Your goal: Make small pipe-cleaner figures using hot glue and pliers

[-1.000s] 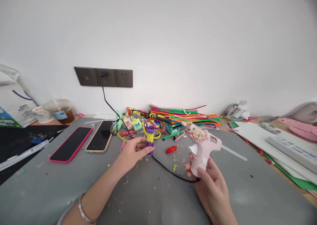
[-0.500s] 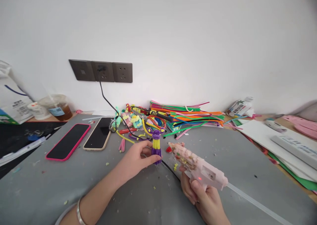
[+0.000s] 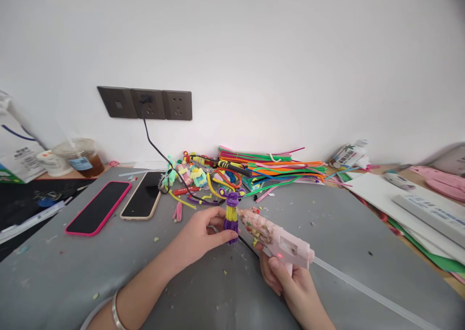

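Observation:
Upright in my left hand (image 3: 207, 230) is a small purple and yellow pipe-cleaner figure (image 3: 231, 213) with two round ears. My thumb and fingers close on its purple lower part. My right hand (image 3: 286, 281) is wrapped round the handle of a pale pink hot glue gun (image 3: 279, 238). A red light glows on its side, and a long clear glue stick (image 3: 363, 291) sticks out of the back. The nozzle, crusted with glue and bits, points left at the figure's yellow middle. It is touching or very close; I cannot tell which.
A black cord (image 3: 157, 148) runs from the wall socket (image 3: 143, 103) across the table, passing behind the figure. Two phones (image 3: 100, 208) lie at left. Bundled pipe cleaners (image 3: 286, 167) and small craft pieces are heaped at the back. A drink cup (image 3: 83, 160) stands back left, papers (image 3: 395, 199) at right.
The glue gun in my right hand has moved left, bringing its nozzle up to the figure. My left hand still holds the figure, which is now slightly tilted and shifted a little right.

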A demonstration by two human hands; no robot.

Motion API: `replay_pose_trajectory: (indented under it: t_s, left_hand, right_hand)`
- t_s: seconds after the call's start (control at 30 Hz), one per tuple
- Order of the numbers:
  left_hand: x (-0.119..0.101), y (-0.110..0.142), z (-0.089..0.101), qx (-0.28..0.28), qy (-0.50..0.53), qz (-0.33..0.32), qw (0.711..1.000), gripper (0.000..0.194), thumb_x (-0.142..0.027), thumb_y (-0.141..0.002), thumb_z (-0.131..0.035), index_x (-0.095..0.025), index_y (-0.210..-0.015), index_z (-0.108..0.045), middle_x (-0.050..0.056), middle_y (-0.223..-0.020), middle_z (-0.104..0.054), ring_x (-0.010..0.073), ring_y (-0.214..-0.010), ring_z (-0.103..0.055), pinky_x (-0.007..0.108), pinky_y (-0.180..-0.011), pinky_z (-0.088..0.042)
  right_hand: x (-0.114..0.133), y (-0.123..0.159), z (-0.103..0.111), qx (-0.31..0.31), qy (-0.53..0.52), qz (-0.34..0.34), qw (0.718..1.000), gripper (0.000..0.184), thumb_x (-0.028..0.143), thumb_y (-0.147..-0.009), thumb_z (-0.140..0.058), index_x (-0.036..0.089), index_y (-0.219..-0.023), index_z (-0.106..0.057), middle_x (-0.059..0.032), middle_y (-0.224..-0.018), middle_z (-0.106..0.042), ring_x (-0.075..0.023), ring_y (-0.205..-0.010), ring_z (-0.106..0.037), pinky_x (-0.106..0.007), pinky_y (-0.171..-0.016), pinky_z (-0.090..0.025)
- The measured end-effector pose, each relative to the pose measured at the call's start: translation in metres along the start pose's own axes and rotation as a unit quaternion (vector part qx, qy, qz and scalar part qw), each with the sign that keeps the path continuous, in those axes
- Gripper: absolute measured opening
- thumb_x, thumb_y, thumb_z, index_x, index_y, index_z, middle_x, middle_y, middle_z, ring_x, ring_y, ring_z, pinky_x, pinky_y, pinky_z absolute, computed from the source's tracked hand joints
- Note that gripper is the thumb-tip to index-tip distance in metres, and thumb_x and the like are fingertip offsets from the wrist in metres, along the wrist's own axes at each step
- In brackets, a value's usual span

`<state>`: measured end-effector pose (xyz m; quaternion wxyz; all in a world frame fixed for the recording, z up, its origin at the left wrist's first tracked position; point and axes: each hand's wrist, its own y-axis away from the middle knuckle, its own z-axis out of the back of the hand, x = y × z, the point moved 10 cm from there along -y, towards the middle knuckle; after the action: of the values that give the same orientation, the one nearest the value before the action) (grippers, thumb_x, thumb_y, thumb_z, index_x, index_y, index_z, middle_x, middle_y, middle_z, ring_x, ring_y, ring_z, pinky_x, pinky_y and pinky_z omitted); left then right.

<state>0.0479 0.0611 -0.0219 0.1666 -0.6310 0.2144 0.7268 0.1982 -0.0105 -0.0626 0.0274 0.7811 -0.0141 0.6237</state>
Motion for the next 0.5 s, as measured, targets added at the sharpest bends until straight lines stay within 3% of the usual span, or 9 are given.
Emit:
replay_pose_trajectory:
  t_s: [0.5]
  left_hand:
    - [-0.0050,0.0009,0.0052,-0.019,0.002,0.005,1.000,0.031,-0.037,-0.080,-0.072,-0.016,-0.101,-0.065,0.009,-0.100,-0.075,0.0239,-0.092,-0.069,0.028,-0.074,-0.049]
  right_hand:
    - [0.0017,-0.0027,0.0056,-0.018,-0.001,0.032,0.999,0.045,0.059,-0.085,-0.066,0.015,-0.094,-0.063,0.0084,-0.052,-0.034,-0.0073,-0.044,-0.023,-0.024,-0.042,-0.022]
